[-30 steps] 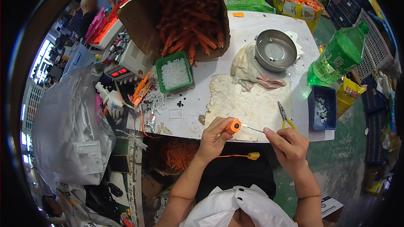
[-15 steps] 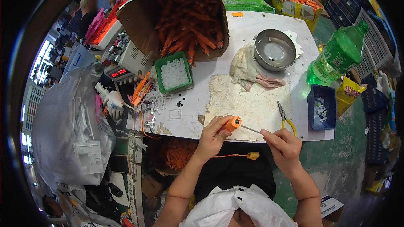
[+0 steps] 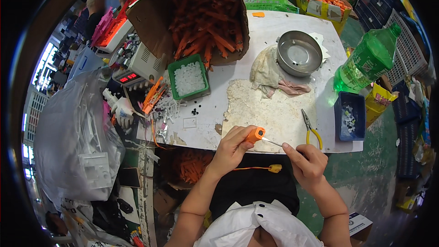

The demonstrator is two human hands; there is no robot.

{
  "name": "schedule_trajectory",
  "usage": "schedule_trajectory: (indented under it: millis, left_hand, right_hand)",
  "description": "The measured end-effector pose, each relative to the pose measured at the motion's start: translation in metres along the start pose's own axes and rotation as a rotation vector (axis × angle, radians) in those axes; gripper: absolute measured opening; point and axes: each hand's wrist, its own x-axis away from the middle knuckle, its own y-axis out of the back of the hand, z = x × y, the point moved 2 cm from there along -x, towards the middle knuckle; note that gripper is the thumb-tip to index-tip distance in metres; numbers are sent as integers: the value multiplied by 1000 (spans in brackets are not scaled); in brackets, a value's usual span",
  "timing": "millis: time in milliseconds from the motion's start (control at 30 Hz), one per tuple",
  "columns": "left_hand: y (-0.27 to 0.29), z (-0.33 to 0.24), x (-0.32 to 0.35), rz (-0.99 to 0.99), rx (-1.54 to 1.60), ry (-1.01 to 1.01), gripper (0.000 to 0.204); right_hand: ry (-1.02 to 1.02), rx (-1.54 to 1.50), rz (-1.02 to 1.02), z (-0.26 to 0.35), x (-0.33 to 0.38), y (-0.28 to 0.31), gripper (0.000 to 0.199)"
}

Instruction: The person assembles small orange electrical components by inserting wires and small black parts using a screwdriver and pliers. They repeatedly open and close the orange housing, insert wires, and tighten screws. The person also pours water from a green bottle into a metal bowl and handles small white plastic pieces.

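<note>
- Here's the left hand (image 3: 231,148), fingers and thumb pinched firmly round an orange plastic piece (image 3: 254,134), its dark-centred end turned to the right, just over the front edge of the white table (image 3: 265,25).
- Across from it, the right hand (image 3: 308,162) is closed, forefinger and thumb gripping a slim silvery metal rod (image 3: 273,142); the rest of whatever it holds is hidden in the palm.
- Rod and orange end all but meet! Whether they touch or the rod sits inside, I can't tell.
- So, progress: this one piece looks mid-work, in hand and not set down; by my reading it isn't finished.
- Behind, a big brown cardboard box (image 3: 148,23) lies with its mouth forward, heaped with long orange pieces (image 3: 206,29); finished or waiting, nothing shows which.
- Small parts are in good supply: a green plastic tray (image 3: 193,94) full of translucent white bits (image 3: 189,78), and a dark blue plastic tray (image 3: 350,135) holding a small scatter.
- Meanwhile the yellow-handled metal pliers (image 3: 308,125) lie untouched near the right hand, on the table, handles spread.
</note>
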Motion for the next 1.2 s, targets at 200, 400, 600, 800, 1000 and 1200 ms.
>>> schedule_trajectory:
  millis: [200, 400, 600, 800, 1000, 1200]
  left_hand:
    - [-7, 7, 3, -6, 110, 92, 41]
    - [-17, 17, -4, -11, 795, 491, 52]
    - [-19, 6, -5, 33, 893, 487, 56]
    - [-20, 7, -2, 79, 861, 482, 61]
    - [-19, 4, -1, 71, 839, 479, 59]
    - [-18, 2, 0, 106, 808, 491, 60]
  right_hand:
    - [-511, -557, 241, -9, -7, -2, 24]
    - [-313, -352, 227, -10, -21, 6, 26]
    - [-372, -462, 401, -12, -26, 5, 26]
    - [-399, -491, 418, -14, -26, 6, 24]
    - [-533, -596, 456, -15, -26, 12, 21]
    - [-618, -638, 534, -18, -27, 14, 22]
